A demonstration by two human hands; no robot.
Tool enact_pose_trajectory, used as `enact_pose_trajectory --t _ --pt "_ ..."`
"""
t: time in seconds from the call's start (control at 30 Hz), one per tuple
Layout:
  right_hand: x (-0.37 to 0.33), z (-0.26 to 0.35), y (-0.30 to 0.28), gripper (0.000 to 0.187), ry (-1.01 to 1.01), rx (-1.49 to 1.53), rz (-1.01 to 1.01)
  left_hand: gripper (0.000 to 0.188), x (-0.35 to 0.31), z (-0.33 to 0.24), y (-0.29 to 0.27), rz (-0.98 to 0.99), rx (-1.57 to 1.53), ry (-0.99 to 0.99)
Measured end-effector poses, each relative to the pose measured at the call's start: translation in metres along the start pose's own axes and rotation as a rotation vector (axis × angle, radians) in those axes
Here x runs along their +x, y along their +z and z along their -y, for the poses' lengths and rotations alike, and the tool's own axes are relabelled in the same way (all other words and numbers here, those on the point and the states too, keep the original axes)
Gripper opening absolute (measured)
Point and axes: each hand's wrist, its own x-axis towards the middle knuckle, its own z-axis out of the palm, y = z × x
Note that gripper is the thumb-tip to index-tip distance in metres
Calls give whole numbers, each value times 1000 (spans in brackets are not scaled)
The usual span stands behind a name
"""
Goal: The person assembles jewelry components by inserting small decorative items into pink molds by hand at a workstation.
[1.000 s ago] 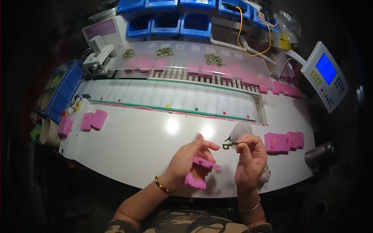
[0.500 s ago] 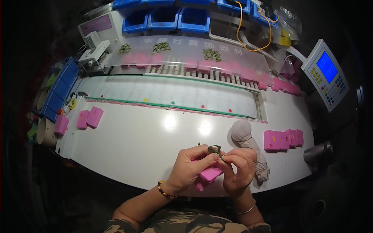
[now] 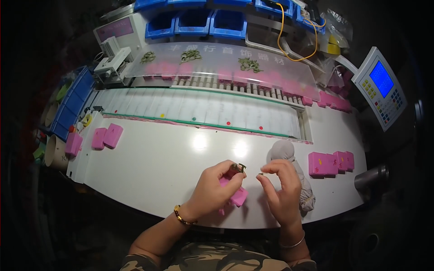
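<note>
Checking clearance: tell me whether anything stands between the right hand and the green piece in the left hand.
Nothing visible stands between the right hand and the green piece. The left hand partly covers the piece; the grey cloth bundle lies outside the gap.

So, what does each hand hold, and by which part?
The left hand holds a pink block and a green piece; gripped parts are hidden. Whether the right hand holds anything is unclear.

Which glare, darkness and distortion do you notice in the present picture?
Head view: two glare spots on the white table; head view: the corners fall nearly black; head view: the table's near edge looks bowed, probably by the fisheye lens.
</note>
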Motion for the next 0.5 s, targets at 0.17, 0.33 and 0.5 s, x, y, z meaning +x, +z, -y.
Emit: enact_pose_trajectory --t 0.17,0.33,0.5 --pt "3 3 -1 25 141 180 77 18 -1 -2 -5 230 -315 -333" --pt "-1 0 6 26 254 531 150 19 -4 1 -4 275 -427 -414" --pt "-1 7 10 26 411 783 188 17 -7 5 -2 242 -383 -404"
